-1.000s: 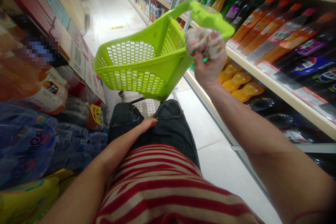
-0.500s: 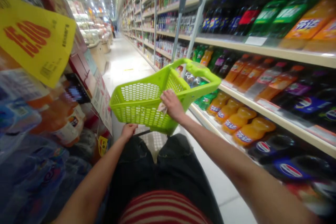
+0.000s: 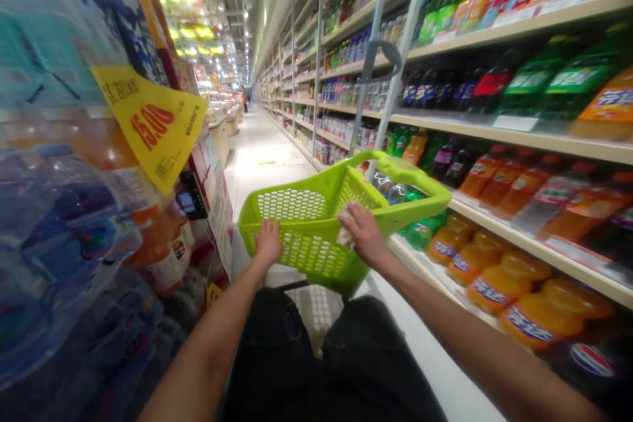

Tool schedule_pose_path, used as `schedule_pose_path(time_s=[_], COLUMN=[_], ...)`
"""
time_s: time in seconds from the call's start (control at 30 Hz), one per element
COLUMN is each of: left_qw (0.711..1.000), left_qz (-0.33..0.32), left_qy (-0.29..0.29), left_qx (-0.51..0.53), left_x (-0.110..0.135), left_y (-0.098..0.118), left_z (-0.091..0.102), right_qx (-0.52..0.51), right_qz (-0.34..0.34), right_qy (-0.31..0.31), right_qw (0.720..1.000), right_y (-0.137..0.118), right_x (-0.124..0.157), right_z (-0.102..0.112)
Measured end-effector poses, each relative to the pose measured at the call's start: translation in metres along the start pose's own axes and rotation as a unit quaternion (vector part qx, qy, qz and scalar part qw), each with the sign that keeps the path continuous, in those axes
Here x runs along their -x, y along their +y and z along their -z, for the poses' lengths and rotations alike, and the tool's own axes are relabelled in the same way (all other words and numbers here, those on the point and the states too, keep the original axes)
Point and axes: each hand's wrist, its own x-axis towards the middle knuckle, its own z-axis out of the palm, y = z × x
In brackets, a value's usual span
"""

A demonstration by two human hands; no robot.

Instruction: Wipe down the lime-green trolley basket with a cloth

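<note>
Green cart point(image 3: 326, 254) seems steadied: my left hand point(image 3: 269, 241) has risen, fingers hooked over its rim point(image 3: 302, 228), right hand point(image 3: 364, 229) gripping cloth point(image 3: 345, 237).

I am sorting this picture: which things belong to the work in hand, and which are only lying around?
In use: left hand, right hand, pale cloth, green cart.
Only around: yellow price sign, orange drink bottles, shelf.

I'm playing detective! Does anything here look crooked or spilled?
The yellow price sign on the left looks crooked: it hangs tilted, so its 15.00 slopes. I see no spill on the visible floor around the green cart.
</note>
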Motion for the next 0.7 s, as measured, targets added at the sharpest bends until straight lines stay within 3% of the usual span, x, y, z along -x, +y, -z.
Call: schedule_pose_path(time_s=[0.1, 0.2, 0.37, 0.57, 0.63, 0.7], left_qw=[0.999, 0.999, 0.999, 0.997, 0.987, 0.954], left_qz=[0.0, 0.001, 0.013, 0.029, 0.02, 0.006], left_qy=[-0.028, -0.038, -0.041, -0.017, -0.007, 0.002], left_qx=[-0.019, -0.026, -0.02, 0.068, 0.157, 0.3], left_x=[-0.005, -0.013, -0.027, -0.03, -0.024, -0.015], left_y=[0.0, 0.002, 0.009, 0.015, 0.021, 0.032], left_z=[-0.001, 0.001, 0.001, -0.006, -0.009, -0.012], right_qx=[-0.004, -0.023, -0.097, -0.199, -0.232, -0.27], right_qz=[0.016, 0.038, 0.041, -0.094, -0.149, -0.201], right_qy=[-0.019, -0.026, 0.021, 0.096, 0.124, 0.14], right_qw=[1.0, 0.999, 0.994, 0.971, 0.953, 0.931], right_y=[-0.012, -0.008, 0.004, -0.026, -0.038, -0.051], right_x=[-0.009, -0.016, -0.014, -0.014, -0.018, -0.021], right_z=[-0.018, -0.027, -0.034, -0.038, -0.038, -0.038])
